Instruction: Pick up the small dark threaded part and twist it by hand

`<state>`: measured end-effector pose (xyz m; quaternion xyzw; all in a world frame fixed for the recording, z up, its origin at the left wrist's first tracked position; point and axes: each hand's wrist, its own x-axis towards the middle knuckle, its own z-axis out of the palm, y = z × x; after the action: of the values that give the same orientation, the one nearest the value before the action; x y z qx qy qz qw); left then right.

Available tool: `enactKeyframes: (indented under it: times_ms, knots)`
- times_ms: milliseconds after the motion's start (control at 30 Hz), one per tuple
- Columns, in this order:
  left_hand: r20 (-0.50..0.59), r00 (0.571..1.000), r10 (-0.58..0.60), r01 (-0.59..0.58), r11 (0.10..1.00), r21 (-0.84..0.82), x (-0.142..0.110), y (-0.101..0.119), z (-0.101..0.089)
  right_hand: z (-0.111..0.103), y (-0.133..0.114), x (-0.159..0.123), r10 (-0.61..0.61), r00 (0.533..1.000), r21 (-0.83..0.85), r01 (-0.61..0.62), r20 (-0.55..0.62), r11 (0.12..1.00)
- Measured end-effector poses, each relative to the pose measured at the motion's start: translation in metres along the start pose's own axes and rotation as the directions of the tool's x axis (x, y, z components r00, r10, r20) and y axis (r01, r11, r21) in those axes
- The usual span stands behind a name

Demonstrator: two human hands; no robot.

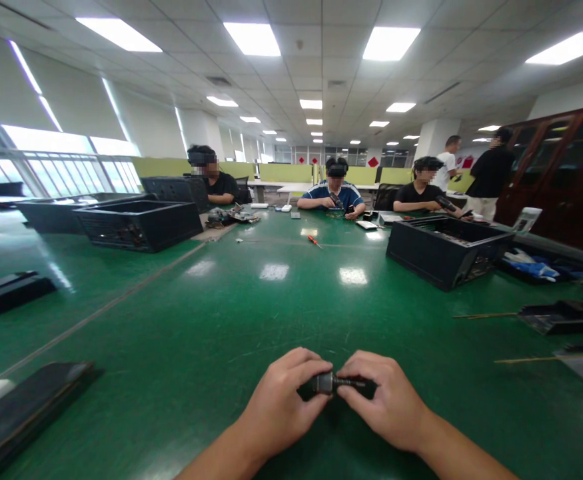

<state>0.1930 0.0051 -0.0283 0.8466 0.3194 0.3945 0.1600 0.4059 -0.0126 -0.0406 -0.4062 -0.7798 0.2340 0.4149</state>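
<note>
My left hand (280, 402) and my right hand (382, 400) meet low in the middle of the view, just above the green table (251, 320). Both are closed on a small dark cylindrical part (332, 383) held between the fingertips. The left fingers pinch its thicker grey end, the right fingers its thinner black end. Most of the part is hidden by the fingers, so I cannot make out what it is.
Open black computer cases stand at the right (444, 248) and the far left (138, 223). Flat black panels lie at the left edge (26, 407) and right edge (566, 315). A red-handled screwdriver (314, 241) lies mid-table. Several people sit at the far side.
</note>
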Motion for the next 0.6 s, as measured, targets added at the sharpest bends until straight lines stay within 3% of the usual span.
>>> enactKeyframes:
  times_ms: [600]
  knots:
    - [0.0, 1.0, -0.001, 0.001, 1.0, 0.008, -0.0006, -0.0012, -0.0001, 0.0, -0.0007, -0.0004, 0.004, 1.0, -0.009, -0.004, 0.004, 1.0]
